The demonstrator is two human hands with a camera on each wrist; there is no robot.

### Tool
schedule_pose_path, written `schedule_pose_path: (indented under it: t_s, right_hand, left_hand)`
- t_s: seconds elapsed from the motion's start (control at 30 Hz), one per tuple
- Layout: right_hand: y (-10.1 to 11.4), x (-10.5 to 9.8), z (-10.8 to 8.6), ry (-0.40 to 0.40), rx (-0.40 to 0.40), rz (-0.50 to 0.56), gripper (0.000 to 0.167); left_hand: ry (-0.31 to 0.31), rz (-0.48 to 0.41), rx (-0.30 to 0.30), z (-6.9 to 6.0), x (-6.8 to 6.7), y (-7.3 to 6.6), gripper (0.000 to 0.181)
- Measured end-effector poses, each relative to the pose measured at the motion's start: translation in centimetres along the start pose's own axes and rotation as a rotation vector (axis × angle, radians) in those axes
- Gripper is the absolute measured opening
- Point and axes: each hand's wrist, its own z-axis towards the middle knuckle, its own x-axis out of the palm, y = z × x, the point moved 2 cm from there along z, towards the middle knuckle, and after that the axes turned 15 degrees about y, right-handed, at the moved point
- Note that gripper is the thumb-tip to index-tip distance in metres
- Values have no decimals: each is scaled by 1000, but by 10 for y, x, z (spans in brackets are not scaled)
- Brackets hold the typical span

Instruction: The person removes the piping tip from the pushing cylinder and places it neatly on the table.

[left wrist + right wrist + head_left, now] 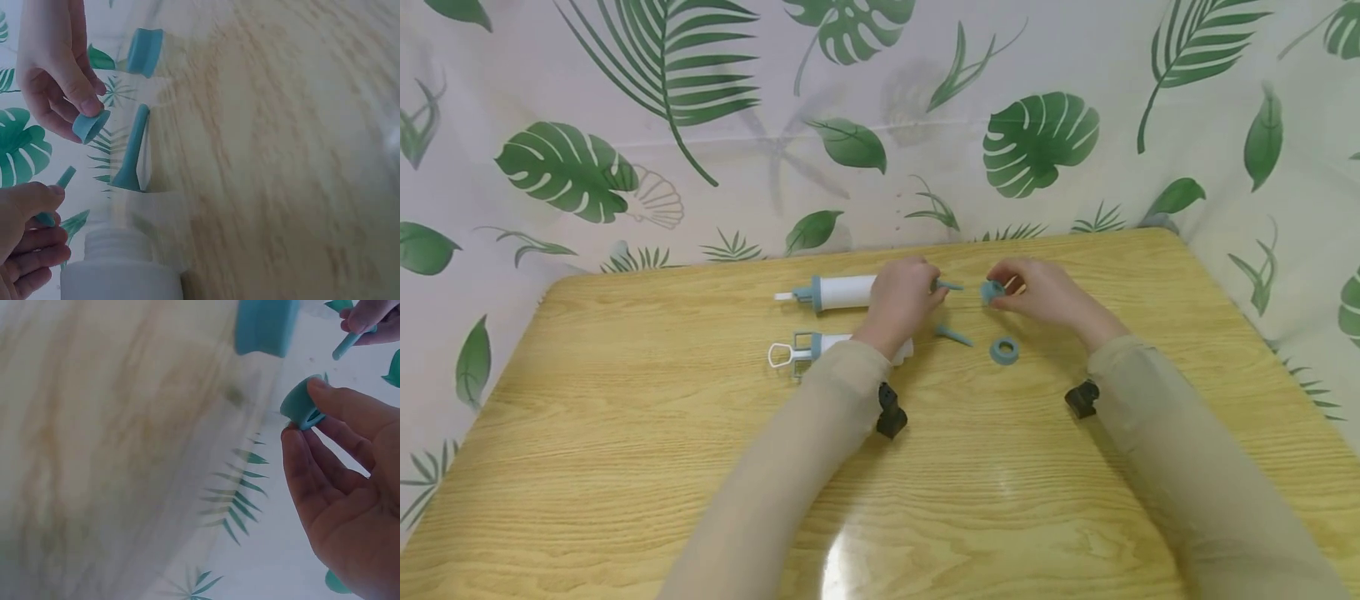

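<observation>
My left hand (901, 302) pinches a slim blue-green nozzle (951, 287) between thumb and fingers, its narrow tip pointing right. My right hand (1043, 292) holds a blue-green ring cap (299, 403) by thumb and fingertips, a short way from the nozzle. Cap and nozzle are apart. A second nozzle (132, 153) lies on the table below the hands, and a second ring cap (1003, 351) sits to its right. Behind the left hand lies a white syringe-like tube (846, 292) with a blue-green end and white plunger; its right end is hidden.
Nearer me lies another white tube (832, 342) with a loop-shaped plunger handle (780, 356), partly covered by the left forearm. All of it rests on a wood-grain table (625, 433). A leaf-patterned cloth (925, 150) hangs behind the table's far edge.
</observation>
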Motion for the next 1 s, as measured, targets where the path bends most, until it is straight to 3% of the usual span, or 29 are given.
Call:
schedule_pose_path:
  t_s: [0.27, 0.47, 0.57, 1.0]
  right_hand:
    - [-10, 5, 13, 31, 12, 4, 36]
    - [-9, 9, 16, 55, 30, -8, 38]
    - [-7, 9, 16, 61, 19, -6, 36]
    - [-6, 12, 16, 95, 14, -39, 38]
  left_hand:
    - [79, 171, -48, 9, 10, 0, 26]
    - [130, 191, -57, 11, 21, 2, 30]
    - [127, 220, -61, 10, 24, 1, 31]
    - [170, 316, -85, 10, 25, -2, 36]
